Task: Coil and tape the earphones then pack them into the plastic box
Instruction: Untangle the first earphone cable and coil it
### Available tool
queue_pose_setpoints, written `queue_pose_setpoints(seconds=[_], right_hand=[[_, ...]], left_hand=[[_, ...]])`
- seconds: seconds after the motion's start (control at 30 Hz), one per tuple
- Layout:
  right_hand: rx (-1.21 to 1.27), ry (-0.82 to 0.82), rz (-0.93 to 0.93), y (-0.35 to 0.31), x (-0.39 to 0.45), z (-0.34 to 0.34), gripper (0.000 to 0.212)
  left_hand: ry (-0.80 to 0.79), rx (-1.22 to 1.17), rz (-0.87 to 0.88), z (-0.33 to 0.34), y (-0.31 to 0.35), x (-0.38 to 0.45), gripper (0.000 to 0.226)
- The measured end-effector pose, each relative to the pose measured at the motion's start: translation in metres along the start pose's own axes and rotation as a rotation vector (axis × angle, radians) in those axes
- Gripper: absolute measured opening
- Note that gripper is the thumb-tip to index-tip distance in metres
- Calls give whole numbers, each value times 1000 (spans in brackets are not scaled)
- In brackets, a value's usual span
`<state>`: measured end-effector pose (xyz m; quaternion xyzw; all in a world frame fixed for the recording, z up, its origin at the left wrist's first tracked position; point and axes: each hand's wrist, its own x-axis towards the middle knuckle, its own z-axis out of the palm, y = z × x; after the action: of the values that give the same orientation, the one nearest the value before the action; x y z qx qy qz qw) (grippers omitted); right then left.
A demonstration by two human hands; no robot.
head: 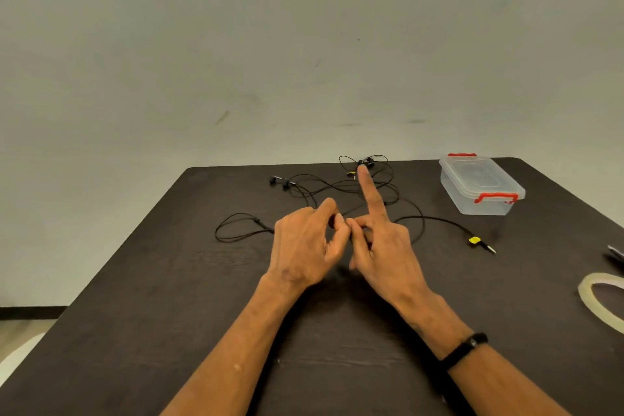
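Note:
Black earphone cables [314, 179] lie tangled on the dark table [162, 287], with earbuds [283, 181] at the far left and another pair [364, 161] at the far edge. One cable ends in a plug with a yellow tag [474, 240] on the right. My left hand [304, 246] pinches a dark bit of cable between thumb and fingers in the middle of the table. My right hand [381, 243] touches it fingertip to fingertip, with the index finger pointing straight out and the thumb and other fingers curled at the same spot. The clear plastic box [479, 189] with red latches stands lidded at the far right.
A roll of clear tape [589, 297] lies at the right edge, with a small pale object [616, 252] behind it. A cable loop [236, 230] lies left of my left hand. A pale wall rises behind the table's far edge.

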<state>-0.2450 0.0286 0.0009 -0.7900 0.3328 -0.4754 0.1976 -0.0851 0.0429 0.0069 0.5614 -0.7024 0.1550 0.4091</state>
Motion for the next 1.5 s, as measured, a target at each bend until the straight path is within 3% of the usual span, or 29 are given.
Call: queue_pose_setpoints(seconds=[0.1,0.2,0.27,0.4,0.7,0.87,0.97,1.03,1.17,1.23,1.3,1.5], right_hand=[[-26,-83,15,2,-1,4,68],[-84,20,-23,4,1,7,34],[-109,77,-38,2,3,7,23],[-103,107,48,6,2,7,20],[279,424,548,22,15,-3,15],[547,635,678,35,22,-8,15],[583,700,715,36,21,-11,14],[446,618,662,31,16,-13,22],[137,188,299,-1,3,-2,62],[79,3,157,-9,-1,7,61],[44,-56,62,-10,-2,8,51],[168,-125,109,-13,-2,0,35]], left_hand=[[3,-16,-27,0,-1,-1,20],[-12,-21,-35,2,0,-5,21],[-24,-37,-46,5,2,-6,22],[-33,-43,-43,8,2,-5,22],[78,39,-159,-13,-24,1,18],[115,162,-213,-29,-41,1,18],[152,179,-276,-39,-45,2,19],[139,164,-267,-37,-39,3,18],[89,125,-127,-30,-18,3,14],[73,73,-17,-25,-4,1,13],[42,26,61,-22,10,0,13],[12,-28,37,-19,12,0,15]])
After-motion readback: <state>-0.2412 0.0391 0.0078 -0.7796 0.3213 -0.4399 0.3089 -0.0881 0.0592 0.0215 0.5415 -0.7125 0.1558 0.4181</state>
